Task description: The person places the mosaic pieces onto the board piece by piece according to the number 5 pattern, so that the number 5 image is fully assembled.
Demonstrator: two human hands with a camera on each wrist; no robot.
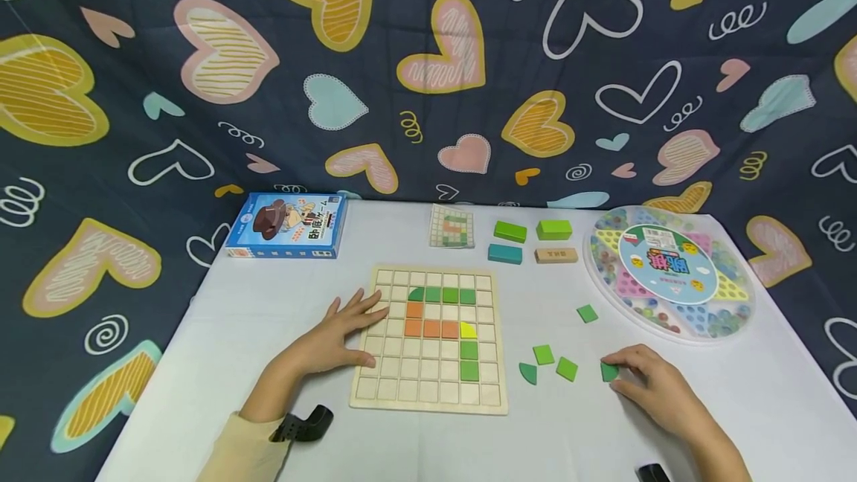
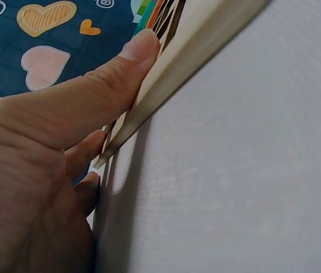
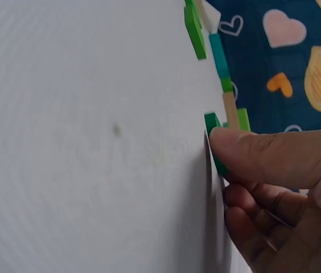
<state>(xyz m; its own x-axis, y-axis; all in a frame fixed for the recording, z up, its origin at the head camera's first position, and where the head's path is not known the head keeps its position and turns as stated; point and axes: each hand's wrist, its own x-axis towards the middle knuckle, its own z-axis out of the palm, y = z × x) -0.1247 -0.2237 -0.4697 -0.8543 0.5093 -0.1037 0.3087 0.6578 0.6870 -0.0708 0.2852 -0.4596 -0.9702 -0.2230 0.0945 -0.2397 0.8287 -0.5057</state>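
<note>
A white table (image 1: 201,348) carries a wooden grid board (image 1: 428,378) at its middle. Behind the board to the left lies a blue box (image 1: 286,225); straight behind it a small pattern card (image 1: 451,227), and to the right of that four blocks (image 1: 532,242). Right of the board lie loose green tiles (image 1: 554,359), and beyond them a round marble tray (image 1: 669,274).

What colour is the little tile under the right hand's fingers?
Green; the tile shows best in the head view, at the right hand.
</note>
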